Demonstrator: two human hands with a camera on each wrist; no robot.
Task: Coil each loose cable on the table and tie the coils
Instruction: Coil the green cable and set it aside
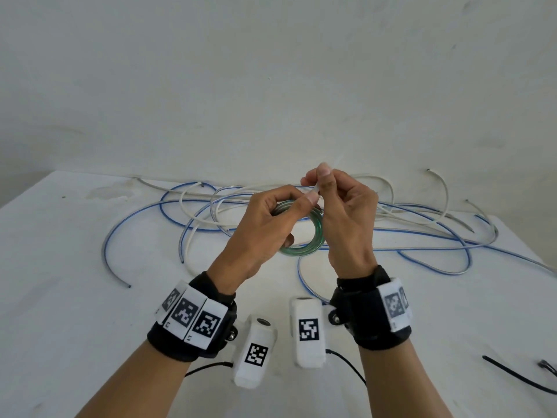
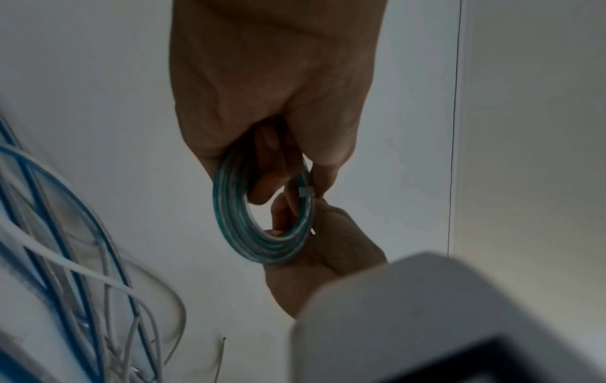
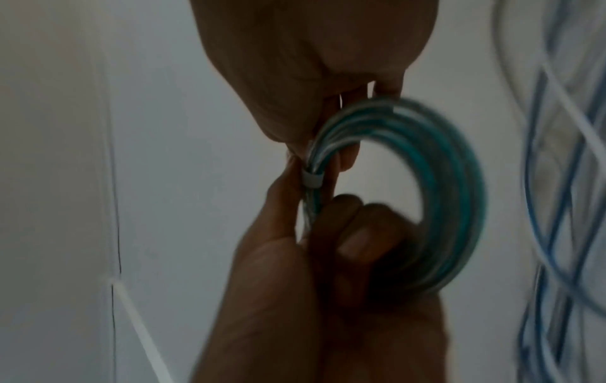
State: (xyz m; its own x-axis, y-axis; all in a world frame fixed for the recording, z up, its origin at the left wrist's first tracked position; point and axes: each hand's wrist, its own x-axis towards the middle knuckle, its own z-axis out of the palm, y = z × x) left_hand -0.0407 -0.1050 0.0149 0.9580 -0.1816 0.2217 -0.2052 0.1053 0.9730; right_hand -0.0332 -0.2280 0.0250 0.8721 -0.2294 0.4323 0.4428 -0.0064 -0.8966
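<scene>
White table [image 1: 75, 267] against pale wall [image 1: 271, 70]

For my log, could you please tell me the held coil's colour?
Translucent green coil, clearest in the left wrist view.

- Two hands, the left hand [image 1: 265, 224] and the right hand [image 1: 346, 218], raised together above a white table [image 1: 75, 267].
- One green coil [image 1: 316, 227], bound by one pale tie [image 2: 306, 192].
- Several loose blue cables [image 1: 144, 212] and white cables [image 1: 385, 182] tangled behind; exact number unclear.
- One black cable tie [image 1: 518, 378] at right.
</scene>
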